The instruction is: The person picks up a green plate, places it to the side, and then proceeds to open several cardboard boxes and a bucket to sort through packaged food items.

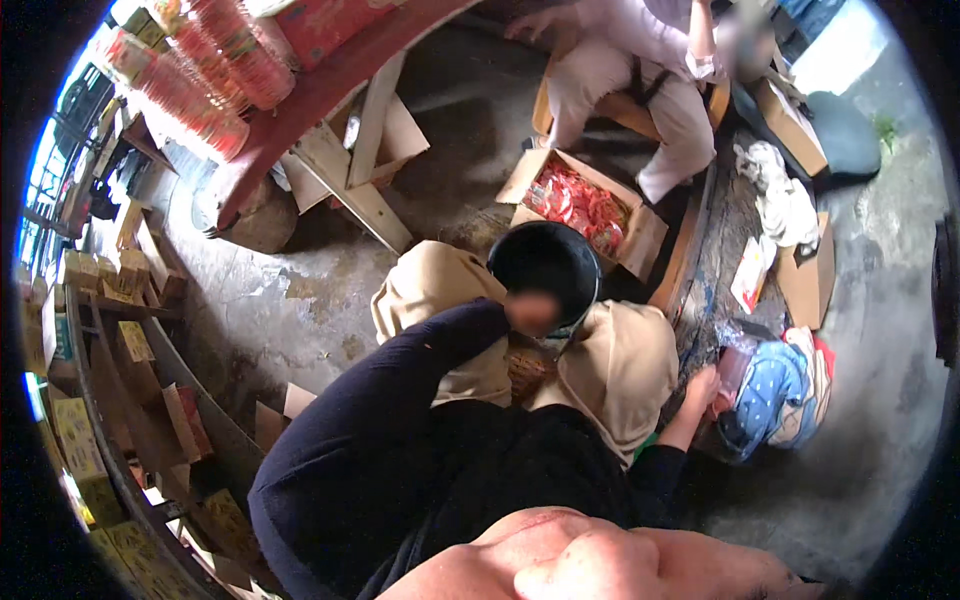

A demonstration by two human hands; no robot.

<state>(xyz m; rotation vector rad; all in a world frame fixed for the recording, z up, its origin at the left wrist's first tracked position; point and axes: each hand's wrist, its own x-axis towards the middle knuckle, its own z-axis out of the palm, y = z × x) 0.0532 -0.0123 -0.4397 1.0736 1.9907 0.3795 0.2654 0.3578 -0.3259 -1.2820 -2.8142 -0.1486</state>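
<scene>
Nearest: khaki knees [625, 355] spread, black bucket [520, 252] between them, mouth up, a woven brown thing [526, 372] just below it. Left hand [532, 312] is at the bucket's near rim, blurred out, so can't tell if it's wide, narrow or holding something. Right hand [702, 391] is out to the right, fingers bent, at the edge of a pinkish clear plastic bag [735, 366]; touching, looks like, but can't tell if it's gripped. Bag lies against blue dotted cloth [770, 392]. Risks, my judgement: bucket could tip if the knees part or the left forearm leans on the rim; thin plastic could tear or snag on the cloth if pulled hard; reaching sideways while attention sits on the bucket could make the right hand miss or grab cloth too. Just beyond the bucket: open carton [642, 240] of red packets [575, 203], close enough that a tipping bucket could knock it. Farther: seated co-worker [590, 95], crumpled white cloth [778, 195] right, stacked red-and-clear packs [180, 95] upper left.
</scene>
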